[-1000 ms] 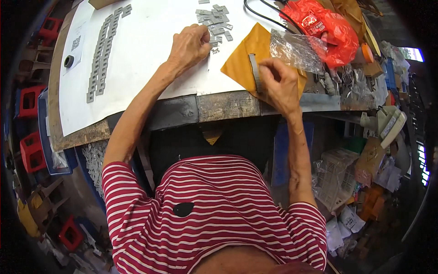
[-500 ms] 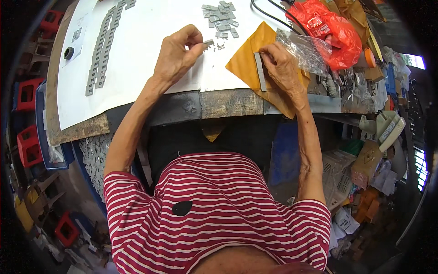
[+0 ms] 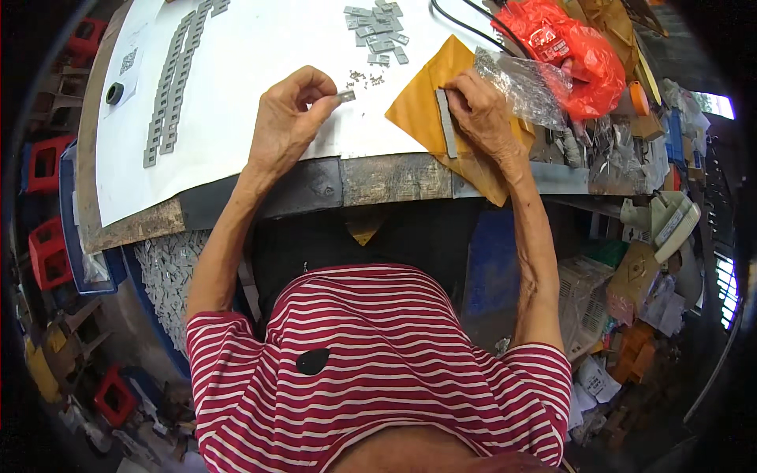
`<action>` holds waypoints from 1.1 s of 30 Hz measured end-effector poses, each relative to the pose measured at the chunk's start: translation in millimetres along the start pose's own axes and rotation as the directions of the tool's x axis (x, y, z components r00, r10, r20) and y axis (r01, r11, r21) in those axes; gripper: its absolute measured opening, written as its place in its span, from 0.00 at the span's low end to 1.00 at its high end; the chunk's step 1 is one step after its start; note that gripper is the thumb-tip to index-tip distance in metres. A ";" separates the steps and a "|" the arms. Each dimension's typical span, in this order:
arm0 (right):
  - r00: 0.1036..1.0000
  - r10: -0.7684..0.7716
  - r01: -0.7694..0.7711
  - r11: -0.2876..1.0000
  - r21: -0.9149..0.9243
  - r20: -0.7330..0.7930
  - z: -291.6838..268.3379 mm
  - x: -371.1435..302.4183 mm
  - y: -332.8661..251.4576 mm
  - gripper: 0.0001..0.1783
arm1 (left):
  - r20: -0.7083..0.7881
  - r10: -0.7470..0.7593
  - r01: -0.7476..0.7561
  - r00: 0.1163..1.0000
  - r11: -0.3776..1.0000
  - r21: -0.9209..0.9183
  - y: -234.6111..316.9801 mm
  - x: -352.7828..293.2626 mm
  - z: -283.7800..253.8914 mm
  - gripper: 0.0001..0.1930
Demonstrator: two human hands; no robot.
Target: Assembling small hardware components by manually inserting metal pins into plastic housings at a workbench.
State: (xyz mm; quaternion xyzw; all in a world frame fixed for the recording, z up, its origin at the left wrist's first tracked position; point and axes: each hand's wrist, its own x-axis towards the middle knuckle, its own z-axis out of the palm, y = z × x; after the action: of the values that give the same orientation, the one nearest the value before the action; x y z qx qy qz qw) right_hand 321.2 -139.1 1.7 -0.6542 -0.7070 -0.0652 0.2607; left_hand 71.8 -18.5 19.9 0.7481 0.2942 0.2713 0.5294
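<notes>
My left hand (image 3: 290, 118), above the white sheet (image 3: 236, 94), pinches a small grey metal plate (image 3: 345, 95) between thumb and fingertips. Just beyond that plate lie several tiny screw-like pieces (image 3: 367, 80). My right hand (image 3: 482, 110) is over the brown paper envelope (image 3: 418, 110), its fingers closed by the upper end of a narrow grey bar (image 3: 447, 126). What those fingertips hold, if anything, is hidden. A loose pile of similar grey plates (image 3: 377, 31) lies farther back.
Stepped rows of grey plates (image 3: 170, 94) run along the left, near a dark ring (image 3: 115, 94). At right are clear plastic wrap (image 3: 520, 87), a red plastic bag (image 3: 572, 63) and black cables (image 3: 473, 20). The table's worn front edge (image 3: 398, 180) is close to me.
My left hand has drawn back left and toward me with the grey plate, away from the tiny pieces. The right hand stays by the grey bar with little change.
</notes>
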 end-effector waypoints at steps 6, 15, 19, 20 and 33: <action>1.000 0.019 -0.020 1.000 0.017 0.016 1.3 -0.2 5.7 0.04 | -0.015 -0.010 0.009 1.000 1.000 -0.027 2.2 -6.6 4.6 0.04; 0.991 0.108 -0.118 0.986 0.120 0.084 -3.9 2.7 1.8 0.03 | -0.040 -0.003 0.001 0.999 0.998 -0.064 5.6 -15.6 12.2 0.06; 0.986 0.122 -0.141 0.976 0.164 0.117 -8.2 4.4 -0.6 0.03 | -0.003 -0.043 0.042 0.999 0.997 -0.064 4.8 -17.6 11.9 0.06; 0.986 0.120 -0.139 0.977 0.164 0.119 -9.2 4.6 -1.1 0.03 | -0.009 -0.034 0.033 0.999 0.998 -0.060 3.8 -17.9 12.2 0.06; 0.784 0.514 -0.613 0.551 0.566 0.348 -39.2 7.8 -55.7 0.06 | -0.024 -0.079 0.071 0.997 0.968 -0.243 8.4 -22.0 16.2 0.09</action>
State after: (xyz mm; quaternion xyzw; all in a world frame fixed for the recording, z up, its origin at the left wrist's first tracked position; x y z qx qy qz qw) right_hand 278.9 -156.7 52.6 -0.7147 -0.4521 0.3193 0.4276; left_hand 69.8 -47.0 21.1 0.6618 0.2958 0.2974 0.6214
